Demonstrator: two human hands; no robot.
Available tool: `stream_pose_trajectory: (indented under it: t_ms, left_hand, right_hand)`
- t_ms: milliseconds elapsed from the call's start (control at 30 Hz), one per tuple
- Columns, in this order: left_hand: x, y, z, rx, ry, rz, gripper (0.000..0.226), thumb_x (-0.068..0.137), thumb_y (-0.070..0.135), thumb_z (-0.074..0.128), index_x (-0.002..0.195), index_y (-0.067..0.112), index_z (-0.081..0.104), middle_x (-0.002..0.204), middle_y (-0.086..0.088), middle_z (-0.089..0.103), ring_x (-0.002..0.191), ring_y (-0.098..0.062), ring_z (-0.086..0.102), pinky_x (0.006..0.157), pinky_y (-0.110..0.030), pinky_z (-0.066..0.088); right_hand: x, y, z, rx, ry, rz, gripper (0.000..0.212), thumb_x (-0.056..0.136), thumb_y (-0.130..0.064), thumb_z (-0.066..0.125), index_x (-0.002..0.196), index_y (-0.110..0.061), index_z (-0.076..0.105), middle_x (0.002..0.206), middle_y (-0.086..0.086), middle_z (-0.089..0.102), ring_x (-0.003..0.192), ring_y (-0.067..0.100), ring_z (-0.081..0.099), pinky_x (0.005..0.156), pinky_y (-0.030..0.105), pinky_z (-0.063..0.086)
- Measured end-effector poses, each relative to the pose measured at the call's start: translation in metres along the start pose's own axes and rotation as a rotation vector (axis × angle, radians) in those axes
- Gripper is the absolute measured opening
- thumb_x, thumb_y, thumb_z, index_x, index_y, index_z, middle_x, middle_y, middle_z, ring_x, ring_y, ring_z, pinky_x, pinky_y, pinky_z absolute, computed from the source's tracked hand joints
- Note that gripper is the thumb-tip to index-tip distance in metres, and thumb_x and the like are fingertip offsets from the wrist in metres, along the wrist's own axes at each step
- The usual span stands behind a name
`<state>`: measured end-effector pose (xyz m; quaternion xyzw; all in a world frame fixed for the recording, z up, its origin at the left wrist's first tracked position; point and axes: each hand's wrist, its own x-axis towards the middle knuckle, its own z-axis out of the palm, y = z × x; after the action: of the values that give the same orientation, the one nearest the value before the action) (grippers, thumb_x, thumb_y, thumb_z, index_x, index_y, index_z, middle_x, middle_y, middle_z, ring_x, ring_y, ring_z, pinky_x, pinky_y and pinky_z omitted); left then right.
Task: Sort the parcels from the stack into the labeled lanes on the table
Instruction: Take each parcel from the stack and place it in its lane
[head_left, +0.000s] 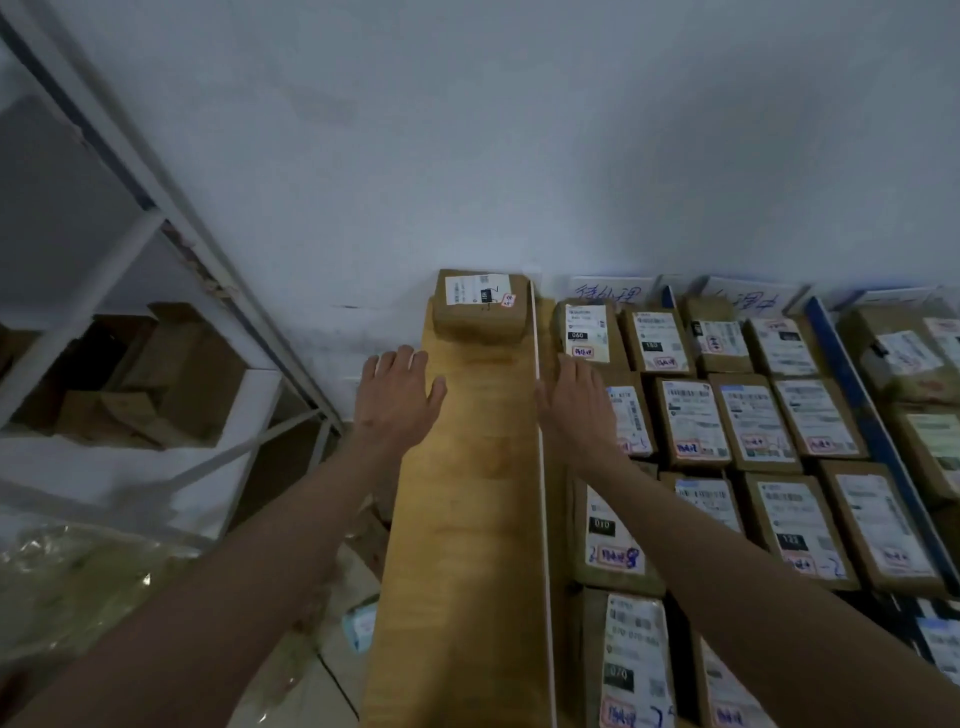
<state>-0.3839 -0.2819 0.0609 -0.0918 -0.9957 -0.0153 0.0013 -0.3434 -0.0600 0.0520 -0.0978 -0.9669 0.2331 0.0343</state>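
Straight ahead of both hands, a lone cardboard parcel (482, 305) lies at the far end of the wooden lane (467, 519), against the wall, its long axis running across the lane. Left hand (400, 397) and right hand (576, 402) flank the lane, fingers spread and holding nothing, about equally short of it. Sorted parcels (753, 426) fill the neighbouring lanes rightward.

A parcel sorting room; labelled cardboard parcels (693, 421) fill table lanes; metal shelving (171, 249) holds empty cartons (156, 374); bare wall behind.
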Motion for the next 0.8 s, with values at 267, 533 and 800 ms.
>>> stream_pose_trajectory:
  t_ms: [267,533,800]
  left_hand:
    - [0.138,-0.009,0.050,-0.023,-0.006,0.012,0.054,0.102,0.045,0.035,0.139,0.009,0.048,0.140,-0.010,0.050,0.129,-0.029,0.047,0.112,-0.044,0.029]
    - [0.239,-0.005,0.102,-0.135,-0.032,-0.073,0.050,0.101,0.043,0.037,0.134,0.007,0.046,0.126,-0.011,0.053,0.116,-0.030,0.052,0.103,-0.044,0.037]
    - [0.250,0.006,0.133,-0.384,-0.042,-0.224,0.070,0.092,0.049,0.056,0.146,0.013,0.031,0.128,-0.010,0.044,0.113,-0.030,0.052,0.096,-0.047,0.042]
  right_hand:
    - [0.146,0.009,0.057,-0.017,-0.033,-0.012,0.042,0.103,-0.036,0.039,0.135,-0.008,0.040,0.135,0.012,0.046,0.125,0.026,0.045,0.102,0.042,0.042]
    - [0.245,0.012,0.118,-0.031,-0.087,-0.085,0.048,0.105,-0.027,0.039,0.147,-0.006,0.030,0.139,0.013,0.044,0.124,0.028,0.046,0.101,0.041,0.045]
    - [0.243,0.011,0.142,-0.129,-0.090,-0.085,0.048,0.099,-0.017,0.055,0.141,-0.003,0.037,0.146,0.016,0.027,0.128,0.031,0.040,0.093,0.040,0.054]
